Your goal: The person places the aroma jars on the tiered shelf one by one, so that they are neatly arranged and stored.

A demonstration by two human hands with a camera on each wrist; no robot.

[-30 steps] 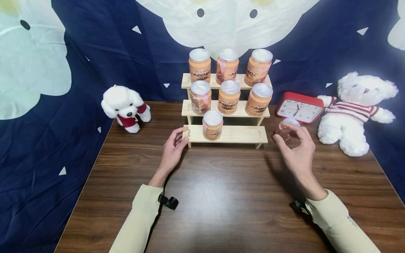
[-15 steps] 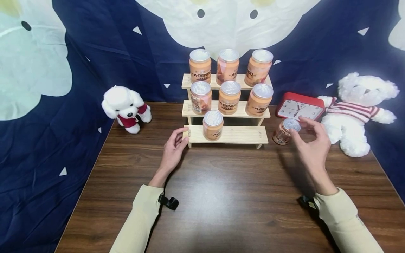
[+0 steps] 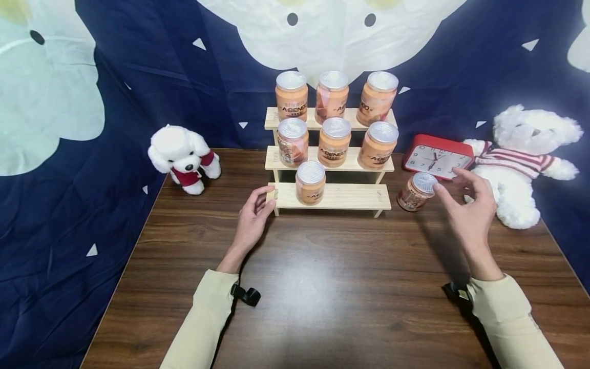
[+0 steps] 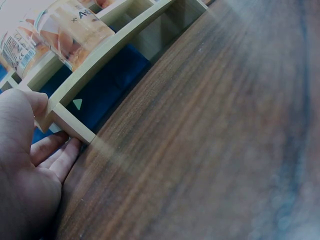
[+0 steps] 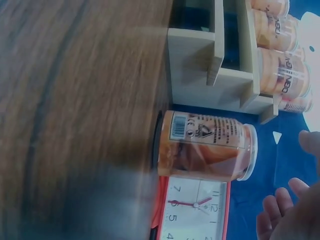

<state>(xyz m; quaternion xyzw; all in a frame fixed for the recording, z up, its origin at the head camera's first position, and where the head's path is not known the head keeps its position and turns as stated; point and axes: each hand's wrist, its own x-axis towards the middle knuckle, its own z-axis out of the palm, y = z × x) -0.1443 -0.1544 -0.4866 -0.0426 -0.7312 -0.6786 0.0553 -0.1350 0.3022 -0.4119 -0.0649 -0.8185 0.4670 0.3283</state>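
Observation:
In the head view my left hand (image 3: pixel 251 218) holds the left end of a three-tier wooden display stand (image 3: pixel 352 196) at its lowest tier. The left wrist view shows the thumb at the corner of the shelf board (image 4: pixel 97 62) and the fingers by its leg (image 4: pixel 72 122). My right hand (image 3: pixel 472 215) is open, just right of an orange jar (image 3: pixel 410 197) with a silver lid, upright on the table beside the stand. In the right wrist view a gap separates that hand (image 5: pixel 295 212) from the jar (image 5: pixel 205 147). One jar (image 3: pixel 310 188) stands on the lowest tier.
Three jars stand on the middle tier (image 3: pixel 272 159) and three on the top tier (image 3: pixel 272 119). A red clock (image 3: pixel 438 156) is behind the loose jar, with a white teddy bear (image 3: pixel 513 179) to its right. A white toy dog (image 3: pixel 180 154) sits left on the wooden table (image 3: pixel 295 287).
The right hand has let go of the jar beside the stand and moved away to the right, its fingers spreading. The jar stays on the table. My left hand has not moved.

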